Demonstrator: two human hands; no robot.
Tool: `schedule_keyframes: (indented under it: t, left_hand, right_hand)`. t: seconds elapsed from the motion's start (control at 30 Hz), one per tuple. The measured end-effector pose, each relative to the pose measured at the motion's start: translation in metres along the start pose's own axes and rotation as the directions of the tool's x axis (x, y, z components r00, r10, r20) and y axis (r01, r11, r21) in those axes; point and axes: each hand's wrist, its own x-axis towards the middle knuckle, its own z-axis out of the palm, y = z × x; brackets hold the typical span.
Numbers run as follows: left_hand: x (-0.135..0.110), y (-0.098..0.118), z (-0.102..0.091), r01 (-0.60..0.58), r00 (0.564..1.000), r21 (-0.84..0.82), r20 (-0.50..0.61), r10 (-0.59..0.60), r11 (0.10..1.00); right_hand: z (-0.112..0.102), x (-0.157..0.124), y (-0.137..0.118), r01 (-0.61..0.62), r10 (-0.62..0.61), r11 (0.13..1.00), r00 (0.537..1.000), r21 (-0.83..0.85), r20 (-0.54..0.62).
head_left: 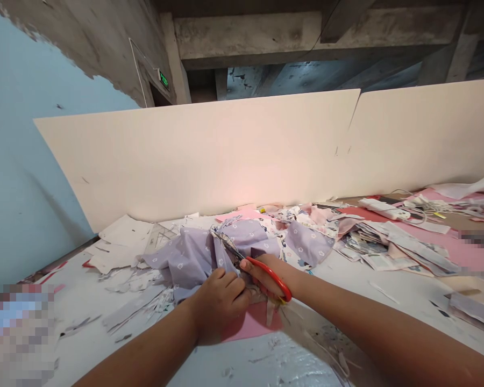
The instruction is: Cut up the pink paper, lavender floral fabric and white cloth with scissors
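Observation:
Lavender fabric (pixel 193 252) with small white flowers lies bunched on the white table. My left hand (pixel 220 301) is closed on its near edge, fingers curled together. In my right hand (pixel 268 274) is a pair of scissors (pixel 272 274) with red handles. Their dark blades point away and to the left, against the lavender fabric; the tips are partly lost in its folds. A piece of pink fabric (pixel 252 322) lies under my hands. Behind the scissors, white patterned fabric (pixel 294 250) lies among the lavender folds.
A pale partition board (pixel 226 156) stands along the table's far side. Paper scraps (pixel 125 242) and a clear ruler (pixel 159 236) lie to the left. On the right are a stack of fabric strips (pixel 365 242), a white power strip (pixel 383 208) and pink cloth (pixel 455 247).

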Motion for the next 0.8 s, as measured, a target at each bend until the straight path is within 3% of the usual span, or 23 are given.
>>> schedule_keyframes:
  t: [0.27,0.53,0.8]
  left_hand:
    - [0.0037,0.0001,-0.0077,-0.008,1.0,0.003,-0.013,0.008,1.0]
    - [0.0032,0.0013,-0.0012,0.008,0.999,0.039,-0.033,-0.006,0.999]
    - [0.0052,0.001,0.0004,0.017,0.997,0.072,-0.073,-0.012,0.997]
  right_hand:
    - [0.0006,0.0026,0.0025,0.031,-0.029,0.998,0.999,0.055,-0.03]
    - [-0.0014,0.0066,0.004,0.079,-0.085,0.993,0.994,-0.085,-0.071]
    - [-0.0016,0.0049,0.007,-0.012,0.012,0.999,1.0,0.048,0.002]
